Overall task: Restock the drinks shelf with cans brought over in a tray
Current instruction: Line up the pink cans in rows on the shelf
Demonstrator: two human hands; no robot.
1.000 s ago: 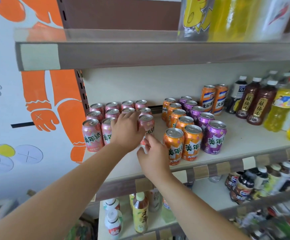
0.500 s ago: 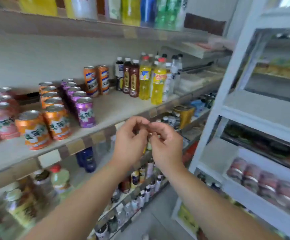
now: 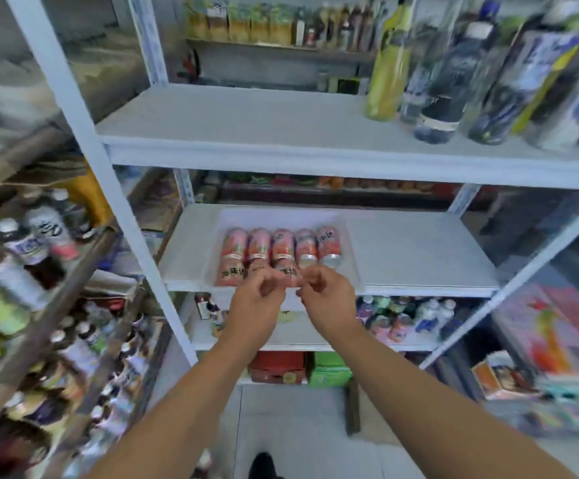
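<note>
Pink cans (image 3: 282, 245) read, seemingly, 美年达 (blurred).

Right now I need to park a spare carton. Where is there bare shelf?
Middle shelf: bare from the right edge of the tray to the right post. Upper shelf: bare from the left post to the bottles. Crowded: the tray's pink cans, with the left hand and right hand in front.

Both forearms reach forward, left grip (image 3: 257, 299) and right grip (image 3: 329, 299) side by side, fingers curled inward.
</note>
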